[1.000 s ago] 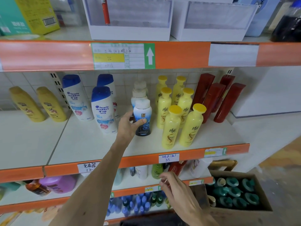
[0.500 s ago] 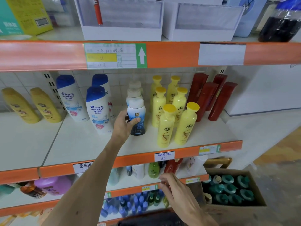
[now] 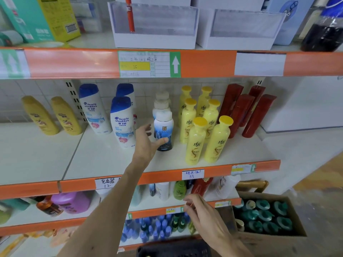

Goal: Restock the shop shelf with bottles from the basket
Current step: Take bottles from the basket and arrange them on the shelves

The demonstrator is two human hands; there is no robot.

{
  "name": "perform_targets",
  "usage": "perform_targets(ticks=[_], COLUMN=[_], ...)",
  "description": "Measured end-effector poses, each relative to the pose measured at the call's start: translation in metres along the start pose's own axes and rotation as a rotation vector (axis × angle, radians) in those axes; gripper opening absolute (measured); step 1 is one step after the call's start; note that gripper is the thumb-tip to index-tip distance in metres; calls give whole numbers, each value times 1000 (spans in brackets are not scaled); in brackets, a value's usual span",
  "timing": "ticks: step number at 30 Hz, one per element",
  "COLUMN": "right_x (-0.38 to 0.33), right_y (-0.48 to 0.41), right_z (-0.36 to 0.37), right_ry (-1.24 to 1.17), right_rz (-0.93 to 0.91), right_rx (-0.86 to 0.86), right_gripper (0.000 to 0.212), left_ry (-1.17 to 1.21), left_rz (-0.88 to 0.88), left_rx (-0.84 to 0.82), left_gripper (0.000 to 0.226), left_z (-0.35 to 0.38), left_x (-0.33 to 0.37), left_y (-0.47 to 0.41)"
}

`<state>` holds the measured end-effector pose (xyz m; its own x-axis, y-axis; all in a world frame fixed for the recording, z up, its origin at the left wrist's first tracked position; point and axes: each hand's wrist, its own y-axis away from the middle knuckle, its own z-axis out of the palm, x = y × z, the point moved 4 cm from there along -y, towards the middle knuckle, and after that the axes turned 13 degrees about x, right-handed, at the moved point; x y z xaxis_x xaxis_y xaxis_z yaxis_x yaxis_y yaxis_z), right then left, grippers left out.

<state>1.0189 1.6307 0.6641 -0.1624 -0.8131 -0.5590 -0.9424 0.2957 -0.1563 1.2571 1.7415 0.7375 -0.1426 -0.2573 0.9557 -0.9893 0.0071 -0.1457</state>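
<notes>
- Bottle (image 3: 163, 127), white and blue with a dark base, stands upright on the middle shelf (image 3: 104, 160). It is about midway along the shelf and set back from the orange front edge. Its long axis is vertical.
- It heads a short row: a like bottle (image 3: 161, 101) stands right behind it, toward the back wall.
- The left hand (image 3: 148, 143) reaches up from the lower left and sits just to the bottle's left.
- Its thumb (image 3: 163, 140) lies across the bottle's lower front, touching it.
- Its fingers (image 3: 146, 127) are spread and fairly straight, with a gap showing between them and the bottle's side. The hand looks slack, not clamped.
- The bottle therefore lies to the right of the left palm and slightly beyond it. Drawing that hand down and left toward the front edge should clear it without tipping.
- A shampoo bottle (image 3: 122, 123) stands just beside the left hand on its far side.
- The yellow bottles (image 3: 196, 143) stand near the bottle's right, not touching it.
- The right hand (image 3: 202, 212) hangs lower, by the front edge of the shelf below. Its fingers are loosely curled and it holds nothing I can make out.
- The basket (image 3: 174, 247) shows only as a dark rim at the bottom edge, directly below the right hand. That makes the right hand the nearer one for the next pick.
</notes>
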Motion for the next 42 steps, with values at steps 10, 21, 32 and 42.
perform_targets(ticks=[10, 21, 32, 42], right_x=[-9, 6, 46, 151], right_y=[16, 69, 113, 169], right_z=[3, -23, -39, 104], right_ry=[111, 128, 218, 187], right_rz=[36, 181, 110, 201], right_rx=[-19, -176, -194, -280], right_gripper=[26, 33, 50, 44], left_ry=[-243, -921, -875, -862], left_rz=[477, 172, 241, 97], left_rx=[-21, -654, -607, -719], left_gripper=[13, 59, 67, 59], left_z=[-40, -31, -4, 30], left_x=[-5, -51, -36, -216], left_y=[120, 225, 305, 358])
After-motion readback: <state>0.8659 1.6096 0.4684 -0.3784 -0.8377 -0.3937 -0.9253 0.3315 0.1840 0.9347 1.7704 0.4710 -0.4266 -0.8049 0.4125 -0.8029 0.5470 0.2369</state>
